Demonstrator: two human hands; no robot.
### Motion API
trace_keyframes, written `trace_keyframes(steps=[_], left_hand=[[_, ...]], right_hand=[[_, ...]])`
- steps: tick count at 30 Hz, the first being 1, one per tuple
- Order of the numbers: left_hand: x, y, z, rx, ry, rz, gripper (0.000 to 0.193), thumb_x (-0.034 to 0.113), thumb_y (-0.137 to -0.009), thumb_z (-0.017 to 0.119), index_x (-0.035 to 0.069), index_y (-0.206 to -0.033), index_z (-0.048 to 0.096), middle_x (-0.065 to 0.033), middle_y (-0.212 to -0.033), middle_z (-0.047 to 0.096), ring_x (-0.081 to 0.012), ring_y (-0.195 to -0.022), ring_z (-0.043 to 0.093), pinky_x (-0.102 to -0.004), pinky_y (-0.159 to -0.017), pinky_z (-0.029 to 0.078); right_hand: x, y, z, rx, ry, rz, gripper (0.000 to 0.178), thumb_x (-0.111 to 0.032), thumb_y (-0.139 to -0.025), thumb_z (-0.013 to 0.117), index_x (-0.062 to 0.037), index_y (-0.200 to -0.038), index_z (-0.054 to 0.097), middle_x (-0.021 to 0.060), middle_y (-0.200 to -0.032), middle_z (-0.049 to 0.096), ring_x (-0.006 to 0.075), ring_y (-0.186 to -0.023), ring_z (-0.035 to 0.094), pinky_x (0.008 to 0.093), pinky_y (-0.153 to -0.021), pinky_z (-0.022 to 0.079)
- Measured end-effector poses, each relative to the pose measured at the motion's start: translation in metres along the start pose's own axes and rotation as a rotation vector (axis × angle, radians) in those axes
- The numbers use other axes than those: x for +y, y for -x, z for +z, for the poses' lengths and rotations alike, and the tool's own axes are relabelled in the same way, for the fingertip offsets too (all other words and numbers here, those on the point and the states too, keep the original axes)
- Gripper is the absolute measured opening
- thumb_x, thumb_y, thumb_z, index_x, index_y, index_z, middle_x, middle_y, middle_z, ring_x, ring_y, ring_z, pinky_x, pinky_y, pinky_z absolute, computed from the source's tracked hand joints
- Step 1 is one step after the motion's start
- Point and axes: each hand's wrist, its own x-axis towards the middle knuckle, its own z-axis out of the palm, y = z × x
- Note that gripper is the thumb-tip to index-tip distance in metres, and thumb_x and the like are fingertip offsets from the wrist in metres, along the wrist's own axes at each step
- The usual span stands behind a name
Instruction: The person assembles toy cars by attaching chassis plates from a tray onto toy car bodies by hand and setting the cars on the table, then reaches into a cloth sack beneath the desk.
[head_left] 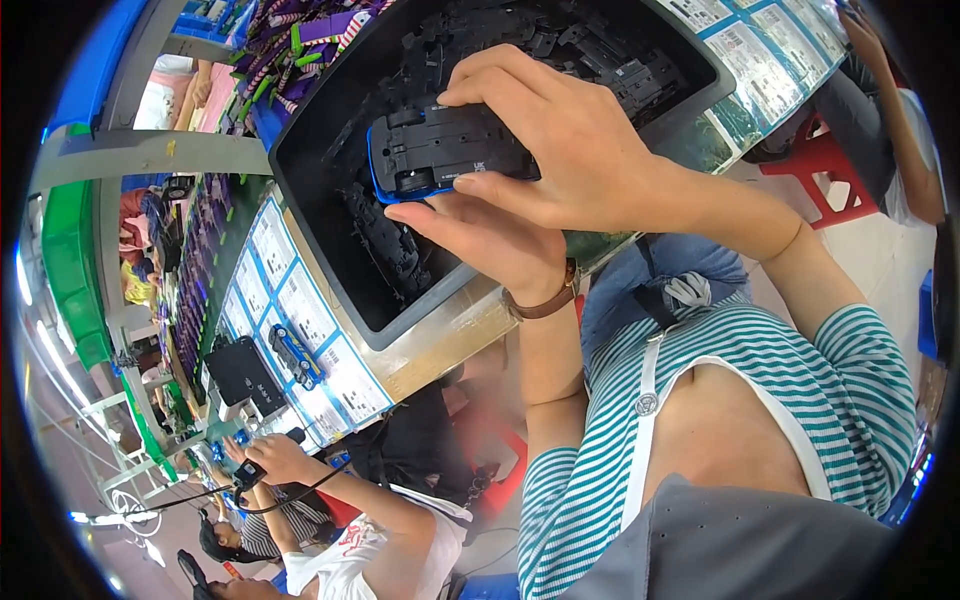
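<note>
A toy car (455,150) is held over a black bin, its black underside facing up and a blue body edge showing along its left end and lower side. My right hand (570,135) curls over its right end, fingers on the far edge and thumb on the near edge. Below the car, my left hand (500,245) supports it, thumb along the near side; its other fingers are mostly hidden. A brown strap circles my left wrist. Many loose black plastic car chassis parts (625,85) lie in the bin (375,335).
Left of the bin, a blue toy car (297,355) sits on label sheets beside a black box (243,375). Purple-and-green striped pieces (320,30) are heaped beyond. At lower left a co-worker's hand (280,458) holds a black tool. A red stool (825,175) stands at right.
</note>
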Motion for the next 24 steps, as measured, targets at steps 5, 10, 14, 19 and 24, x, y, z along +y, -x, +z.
trace_keyframes(steps=[5,10,14,19,24], left_hand=[[-0.005,0.002,-0.001,-0.095,-0.172,-0.012,0.055,0.053,-0.097,0.042,0.007,-0.126,0.051,-0.0072,-0.121,0.058,-0.0187,-0.113,0.056,-0.0344,-0.097,0.045],[-0.004,-0.001,-0.005,-0.080,-0.094,-0.097,0.042,0.040,-0.097,0.046,0.009,-0.124,0.052,-0.0072,-0.120,0.058,-0.0194,-0.112,0.056,-0.0347,-0.094,0.047],[-0.005,-0.005,-0.008,-0.055,-0.122,-0.076,0.038,0.035,-0.095,0.049,0.008,-0.121,0.054,-0.0081,-0.117,0.060,-0.0197,-0.108,0.058,-0.0337,-0.091,0.049],[-0.006,-0.001,-0.002,-0.066,-0.190,0.033,0.039,0.035,-0.095,0.051,0.005,-0.121,0.052,-0.0100,-0.114,0.060,-0.0208,-0.106,0.059,-0.0351,-0.089,0.050],[-0.009,-0.003,0.005,0.000,-0.177,0.178,0.052,0.035,-0.093,0.052,-0.004,-0.127,0.042,-0.0163,-0.121,0.050,-0.0273,-0.110,0.053,-0.0417,-0.090,0.050]], right_hand=[[-0.003,0.002,0.001,-0.069,0.055,0.032,0.049,-0.018,-0.068,0.075,-0.0069,-0.112,0.057,0.0092,-0.114,0.059,0.0279,-0.094,0.064,0.0335,-0.074,0.054],[0.002,0.006,0.003,-0.043,0.080,-0.056,0.045,-0.023,-0.071,0.072,-0.0074,-0.111,0.057,0.0076,-0.107,0.060,0.0266,-0.090,0.064,0.0364,-0.069,0.055],[0.002,0.010,0.002,-0.036,0.099,-0.079,0.049,-0.021,-0.072,0.070,-0.0072,-0.117,0.056,0.0070,-0.114,0.060,0.0261,-0.094,0.064,0.0358,-0.071,0.056],[0.009,0.011,-0.005,-0.074,-0.003,-0.068,0.052,-0.024,-0.077,0.070,-0.0078,-0.123,0.054,0.0105,-0.117,0.059,0.0294,-0.097,0.063,0.0371,-0.079,0.055],[0.032,0.027,-0.018,-0.050,-0.503,0.326,0.051,-0.031,-0.086,0.067,-0.0034,-0.127,0.052,0.0150,-0.114,0.060,0.0230,-0.099,0.063,0.0350,-0.083,0.052]])
